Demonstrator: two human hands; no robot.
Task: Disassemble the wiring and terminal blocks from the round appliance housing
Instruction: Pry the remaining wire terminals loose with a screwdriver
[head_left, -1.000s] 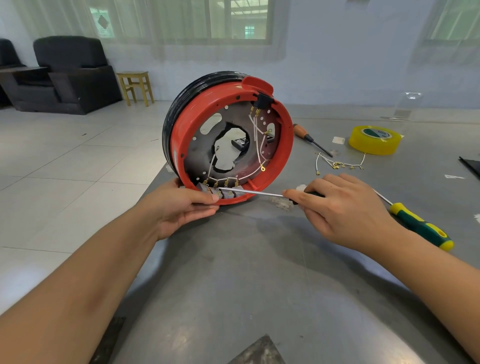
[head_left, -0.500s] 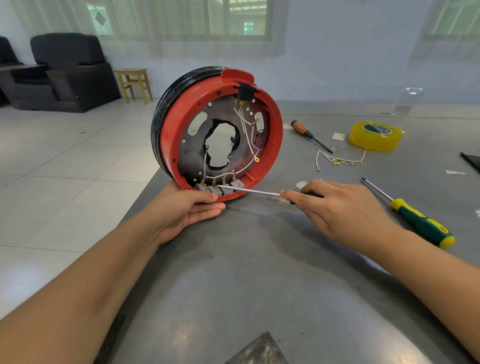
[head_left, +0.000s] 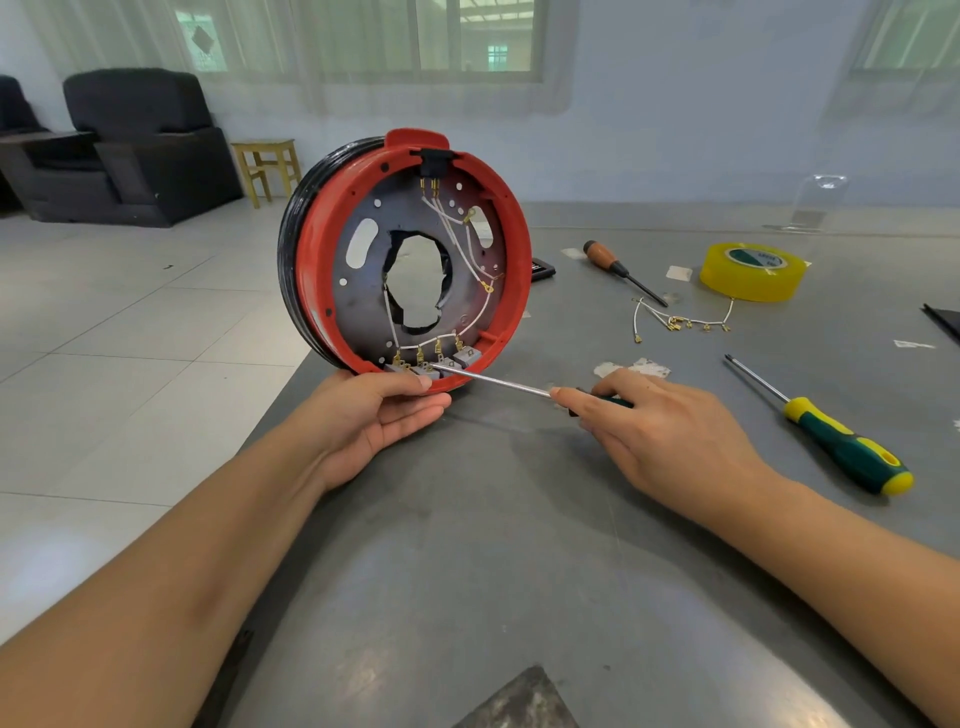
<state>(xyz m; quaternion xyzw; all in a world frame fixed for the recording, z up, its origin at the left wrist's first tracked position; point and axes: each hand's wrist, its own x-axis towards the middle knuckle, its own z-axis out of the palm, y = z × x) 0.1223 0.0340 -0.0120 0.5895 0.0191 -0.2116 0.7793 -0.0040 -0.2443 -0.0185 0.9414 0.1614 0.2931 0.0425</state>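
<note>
We hold one round red housing (head_left: 311, 291) upright on its edge at the near-left corner of a grey table (head_left: 467, 545). Our left hand (head_left: 363, 415) cups its lower rim from beneath, thumb curled over the lip just below a row of four grey terminal blocks (head_left: 434, 364). White wires (head_left: 457, 239) run from these up to a black connector (head_left: 431, 158) at the top. Our right hand (head_left: 670, 436) grips one screwdriver (head_left: 493, 382), forefinger stretched along the shaft, its tip seemingly touching the second block, though the contact is too small to confirm. Two more screwdrivers lie to the right: an orange-handled one (head_left: 602, 257) and a green-and-yellow one (head_left: 841, 447). One yellow tape roll (head_left: 750, 273) and one loose wire harness (head_left: 680, 319) sit between them.
</note>
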